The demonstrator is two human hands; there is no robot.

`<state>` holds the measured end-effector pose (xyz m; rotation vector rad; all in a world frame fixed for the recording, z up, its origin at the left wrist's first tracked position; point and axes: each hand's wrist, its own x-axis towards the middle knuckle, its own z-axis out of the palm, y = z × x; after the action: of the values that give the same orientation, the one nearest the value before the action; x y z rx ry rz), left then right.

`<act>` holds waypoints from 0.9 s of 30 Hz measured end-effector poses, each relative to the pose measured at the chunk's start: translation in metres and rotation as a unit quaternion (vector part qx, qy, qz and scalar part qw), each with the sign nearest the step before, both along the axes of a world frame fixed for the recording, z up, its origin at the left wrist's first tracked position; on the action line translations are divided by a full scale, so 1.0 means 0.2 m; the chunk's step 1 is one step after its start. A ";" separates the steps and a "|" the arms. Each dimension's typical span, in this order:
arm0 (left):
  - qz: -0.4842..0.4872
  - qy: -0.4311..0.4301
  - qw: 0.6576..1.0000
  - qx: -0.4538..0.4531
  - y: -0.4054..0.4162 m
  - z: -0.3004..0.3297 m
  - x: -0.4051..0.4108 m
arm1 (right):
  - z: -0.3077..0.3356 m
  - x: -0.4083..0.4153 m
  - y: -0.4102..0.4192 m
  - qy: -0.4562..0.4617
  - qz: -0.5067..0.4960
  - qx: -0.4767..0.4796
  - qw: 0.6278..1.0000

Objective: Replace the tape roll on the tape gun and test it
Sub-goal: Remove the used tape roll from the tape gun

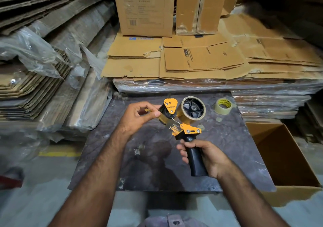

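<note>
Head view: at the right, beside the dark tabletop (157, 165), an open cardboard box (286, 156) shows only bare brown inside. Over the tabletop the right hand (206, 158) has its fingers (183, 152) clamped round the black handle of the tape gun (185, 127), which carries a brown tape roll (190, 111) on its hub. Left of the roll, the left hand (138, 114) pinches the tape end at the front roller. A clear tape roll (223, 105) lies far right on the tabletop.
</note>
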<state>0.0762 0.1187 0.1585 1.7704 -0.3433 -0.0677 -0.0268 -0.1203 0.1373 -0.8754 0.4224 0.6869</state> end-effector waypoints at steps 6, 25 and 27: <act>-0.037 0.039 0.998 -0.032 -0.01 0.03 0.03 | 0.02 0.05 -0.02 0.002 0.041 0.000 0.999; -0.009 0.075 0.995 -0.072 0.01 -0.02 0.06 | 0.06 0.01 0.04 0.025 0.061 -0.069 0.995; -0.006 0.091 0.994 -0.065 -0.01 -0.01 0.06 | 0.06 -0.01 0.02 0.024 0.051 -0.077 0.995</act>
<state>0.0877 0.1164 0.1557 1.6191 -0.2206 -0.2096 -0.0279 -0.1163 0.1491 -1.0330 0.4808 0.7769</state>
